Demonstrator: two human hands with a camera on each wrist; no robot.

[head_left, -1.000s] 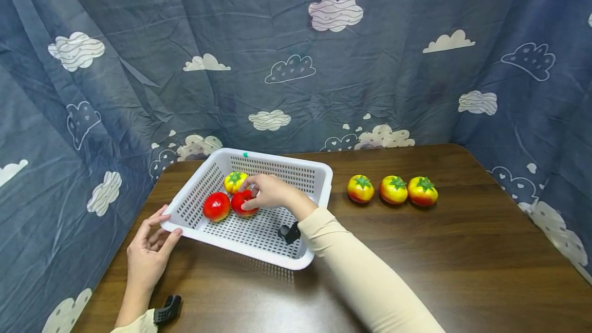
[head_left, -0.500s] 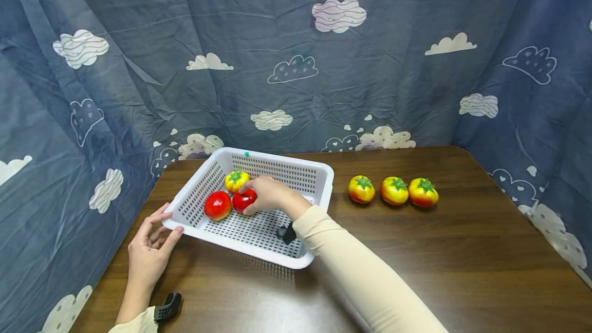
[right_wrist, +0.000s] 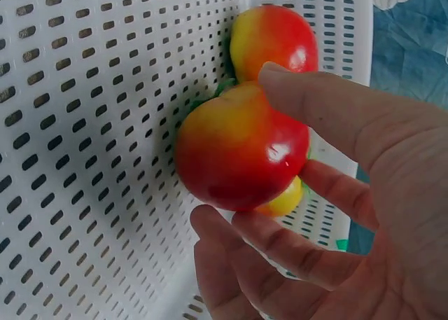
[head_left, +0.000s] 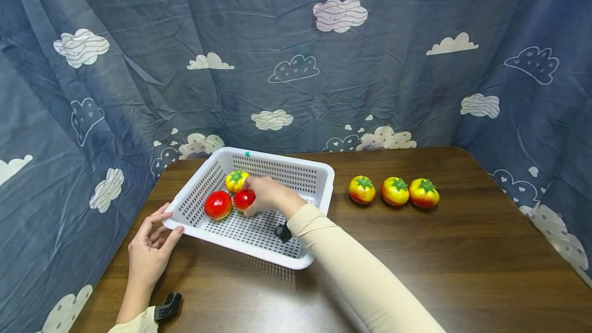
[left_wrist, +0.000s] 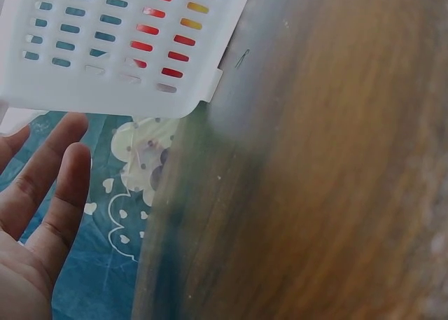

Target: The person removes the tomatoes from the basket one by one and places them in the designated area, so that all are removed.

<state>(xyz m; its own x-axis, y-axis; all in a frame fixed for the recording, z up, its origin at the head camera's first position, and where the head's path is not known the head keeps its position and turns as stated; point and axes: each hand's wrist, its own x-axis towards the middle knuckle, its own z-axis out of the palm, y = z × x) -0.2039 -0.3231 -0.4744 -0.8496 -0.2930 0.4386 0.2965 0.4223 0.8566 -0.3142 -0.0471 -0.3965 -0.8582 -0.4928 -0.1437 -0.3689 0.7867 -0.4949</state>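
Observation:
A white plastic basket (head_left: 259, 258) with slotted walls stands on the wooden table. Its near-left corner is held by my left hand (head_left: 150, 245), thumb and fingers at the rim; in the left wrist view those fingers (left_wrist: 70, 187) reach up to the wall. Inside the basket, my right hand (head_left: 269, 195) grips a glossy red tomato (head_left: 243, 200), which sits leaf side down. The right wrist view has the thumb on one side of this tomato (right_wrist: 231, 152) and fingers around the other. Close by lie another red tomato (head_left: 217, 205) and a yellow tomato (head_left: 236, 181), green leaves up.
To the right of the basket, a row of three yellow-red tomatoes, one of them the nearest tomato (head_left: 362, 189), stands on the table (head_left: 462, 251). A blue cloud-print cloth (head_left: 296, 40) hangs behind and along both sides.
My right hand has settled lower around the red tomato, its fingers drawing in on it. The left hand stays at the basket corner, and the tomatoes on the table have not moved.

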